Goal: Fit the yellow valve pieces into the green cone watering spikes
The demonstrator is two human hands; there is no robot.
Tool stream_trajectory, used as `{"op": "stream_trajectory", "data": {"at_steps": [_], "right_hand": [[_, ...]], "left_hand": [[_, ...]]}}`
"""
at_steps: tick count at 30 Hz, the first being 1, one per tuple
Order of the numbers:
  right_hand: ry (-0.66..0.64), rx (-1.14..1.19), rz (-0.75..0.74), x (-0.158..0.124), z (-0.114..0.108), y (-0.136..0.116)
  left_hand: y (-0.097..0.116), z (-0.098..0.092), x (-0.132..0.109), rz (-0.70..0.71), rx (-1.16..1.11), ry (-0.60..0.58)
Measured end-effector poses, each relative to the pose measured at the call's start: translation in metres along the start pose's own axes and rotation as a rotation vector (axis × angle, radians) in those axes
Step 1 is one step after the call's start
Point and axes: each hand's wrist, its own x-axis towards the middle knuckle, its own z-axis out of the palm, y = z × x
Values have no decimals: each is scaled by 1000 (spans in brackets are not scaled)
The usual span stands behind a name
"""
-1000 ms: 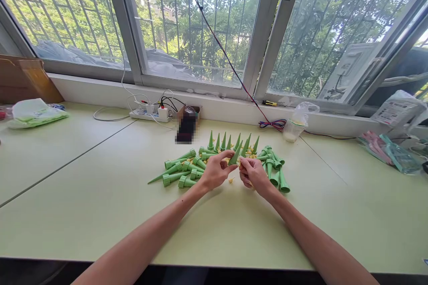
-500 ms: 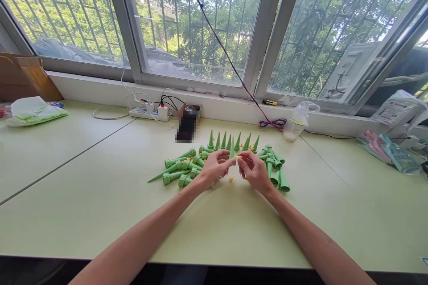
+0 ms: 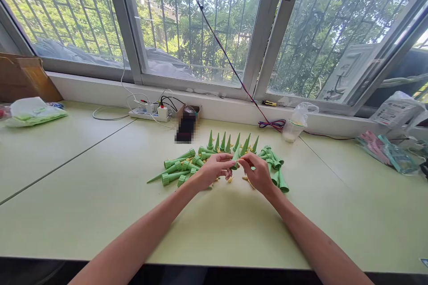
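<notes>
My left hand [image 3: 215, 170] is closed round a green plastic cone spike [image 3: 236, 156], its tip up and tilted to the right. At the cone's base my right hand [image 3: 257, 173] pinches a small pale yellow piece, mostly hidden by the fingers. Behind the hands several green cone spikes [image 3: 223, 142] stand upright in a row. To the left lies a pile of green cones with ribbed caps [image 3: 171, 178]; more green cones [image 3: 283, 181] lie to the right. Small yellow pieces [image 3: 230, 180] are on the table below my hands.
The pale green table [image 3: 100, 200] carries a power strip [image 3: 150, 115], a small box with a blurred dark item [image 3: 187, 124], a bagged plastic cup [image 3: 294, 128] and a cable bundle [image 3: 272, 124] along the window. Plastic packets [image 3: 388, 151] lie at right, a cardboard box [image 3: 26, 78] at left.
The cone in my left hand has tilted from upright to the right. My right hand has brought the yellow piece against the cone's base.
</notes>
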Motion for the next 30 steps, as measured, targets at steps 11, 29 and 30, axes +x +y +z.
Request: {"op": "stream_trajectory", "data": {"at_steps": [11, 29, 30], "right_hand": [[17, -148, -111, -1, 0, 3], [113, -78, 138, -3, 6, -4], [117, -75, 145, -3, 6, -4]], "left_hand": [[-3, -2, 0, 38, 104, -45], [-18, 15, -3, 308, 543, 168], [-18, 16, -3, 320, 569, 177]]}}
